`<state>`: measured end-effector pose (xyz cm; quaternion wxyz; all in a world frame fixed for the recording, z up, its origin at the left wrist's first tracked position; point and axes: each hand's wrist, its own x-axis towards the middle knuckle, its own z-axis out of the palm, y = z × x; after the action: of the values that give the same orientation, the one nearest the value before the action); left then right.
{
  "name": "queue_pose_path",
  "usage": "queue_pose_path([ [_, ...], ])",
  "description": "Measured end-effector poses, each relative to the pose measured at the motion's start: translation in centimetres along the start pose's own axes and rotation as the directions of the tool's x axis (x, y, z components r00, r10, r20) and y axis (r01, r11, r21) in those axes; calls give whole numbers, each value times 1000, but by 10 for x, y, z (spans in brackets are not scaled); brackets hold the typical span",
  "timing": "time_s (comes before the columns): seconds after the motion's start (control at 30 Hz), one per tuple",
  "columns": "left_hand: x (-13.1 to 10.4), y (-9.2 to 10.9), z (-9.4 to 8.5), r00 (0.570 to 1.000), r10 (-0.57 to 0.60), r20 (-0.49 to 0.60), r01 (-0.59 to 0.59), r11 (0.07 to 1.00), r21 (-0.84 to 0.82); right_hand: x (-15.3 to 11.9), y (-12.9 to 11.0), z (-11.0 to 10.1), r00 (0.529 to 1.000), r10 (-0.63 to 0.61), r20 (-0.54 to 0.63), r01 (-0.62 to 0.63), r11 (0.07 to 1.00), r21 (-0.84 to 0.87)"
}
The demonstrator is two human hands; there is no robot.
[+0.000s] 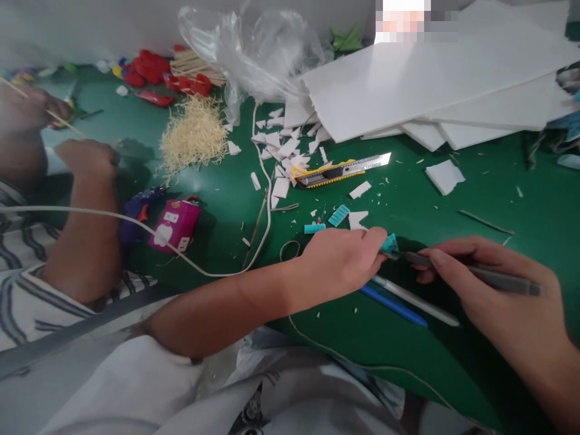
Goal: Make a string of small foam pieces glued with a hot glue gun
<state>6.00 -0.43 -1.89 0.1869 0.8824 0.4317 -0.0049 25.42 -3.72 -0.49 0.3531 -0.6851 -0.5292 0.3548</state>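
Between the fingertips of my left hand (347, 257) is a small teal piece (389, 244). My right hand (493, 284) grips a thin grey tool (484, 277) like a pen, its dark tip at the teal piece. A blue pen (399, 307) and a white pen (421, 303) lie on the green table below the hands. Just beyond my left hand are a striped teal piece (339, 215), a small teal strip (314, 229) and a white foam scrap (357, 220).
A yellow cutter (342, 171) with its blade out lies beyond my hands, beside foam scraps (281, 186). White sheets (385, 84) are stacked behind. At left are a pink power block (176, 225), a white cable (217, 275), straw (194, 136) and another person's hands (88, 158).
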Motion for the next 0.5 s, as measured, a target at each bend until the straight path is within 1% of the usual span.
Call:
queue_pose_path([
  [0.07, 0, 0, -1, 1000, -1, 4, 1, 1000, 2, 0, 0, 0, 1000, -4, 3, 4, 1000, 6],
  [0.23, 0, 1, -2, 1000, 0, 19, 0, 1000, -10, 1, -1, 2, 1000, -4, -31, 5, 1000, 23],
  [0.37, -1, 0, -1, 1000, 8, -19, -8, 1000, -9, 3, 2, 4, 1000, -26, -13, 26, 1000, 2],
  [0.5, 0, 0, 1, 999, 21, -42, -21, 1000, 1, 4, 4, 6, 999, -19, -29, 19, 1000, -6],
])
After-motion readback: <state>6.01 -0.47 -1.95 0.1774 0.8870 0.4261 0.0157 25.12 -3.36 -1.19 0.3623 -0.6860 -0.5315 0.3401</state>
